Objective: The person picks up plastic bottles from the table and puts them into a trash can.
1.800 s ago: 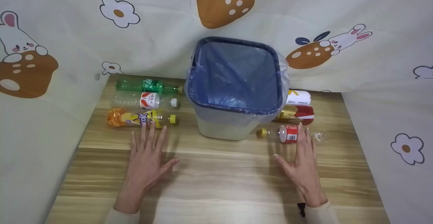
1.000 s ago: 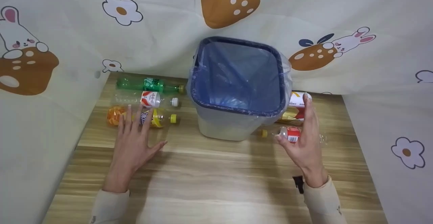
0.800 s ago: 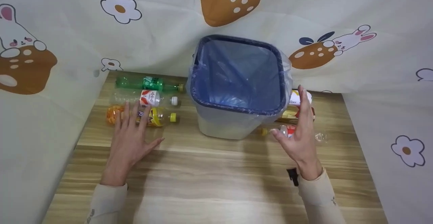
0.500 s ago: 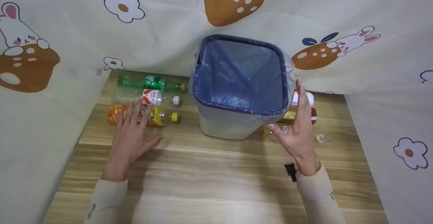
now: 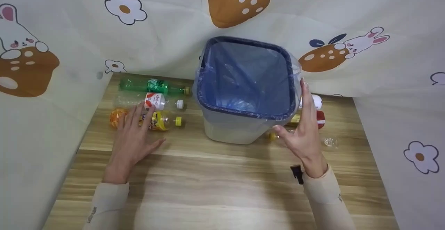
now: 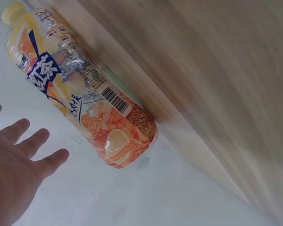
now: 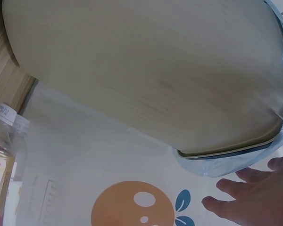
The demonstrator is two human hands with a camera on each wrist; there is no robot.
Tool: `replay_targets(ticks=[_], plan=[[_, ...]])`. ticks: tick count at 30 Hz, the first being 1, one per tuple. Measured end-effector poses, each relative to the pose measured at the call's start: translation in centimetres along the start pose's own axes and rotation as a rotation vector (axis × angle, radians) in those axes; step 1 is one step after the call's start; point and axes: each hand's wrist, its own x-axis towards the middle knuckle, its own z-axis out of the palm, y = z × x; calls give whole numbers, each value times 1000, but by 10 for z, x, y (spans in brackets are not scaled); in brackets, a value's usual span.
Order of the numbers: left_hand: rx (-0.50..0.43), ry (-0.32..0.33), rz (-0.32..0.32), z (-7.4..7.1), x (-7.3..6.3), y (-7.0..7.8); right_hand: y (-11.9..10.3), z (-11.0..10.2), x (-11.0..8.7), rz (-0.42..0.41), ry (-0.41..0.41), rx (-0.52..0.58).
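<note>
My left hand (image 5: pixel 132 143) hovers with fingers spread and slightly bent over an orange tea bottle (image 5: pixel 162 121) lying on its side. In the left wrist view, that bottle (image 6: pixel 85 89) shows whole, apart from the fingertips. A waste bin (image 5: pixel 226 127) with a dark rim and a clear bag liner stands at the back middle. Beside its right side is my right hand (image 5: pixel 306 139), thumb apart and fingers extended, fingertips close to the liner. The right wrist view shows the fingers (image 7: pixel 226 188) near the lined rim of the bin (image 7: pixel 141 70). Neither hand holds anything.
Behind the orange bottle lie a clear bottle (image 5: pixel 154 100) with a white cap and a green bottle (image 5: pixel 158 86). Right of the bin lie a white bottle (image 5: pixel 317 102), a red-and-gold one (image 5: pixel 320 119) and a clear one (image 5: pixel 330 141), partly hidden by the right hand. Printed cloth surrounds the table.
My right hand has moved from over the clear bottle on the right, forward and leftward to the bin's side. My left hand has shifted left and forward over the orange bottle.
</note>
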Motion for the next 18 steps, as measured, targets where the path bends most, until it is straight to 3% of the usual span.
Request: replay_targets(ticks=[18], plan=[[-5,-28,-18,13,-3,-9,2,7,2,42,-71,50]])
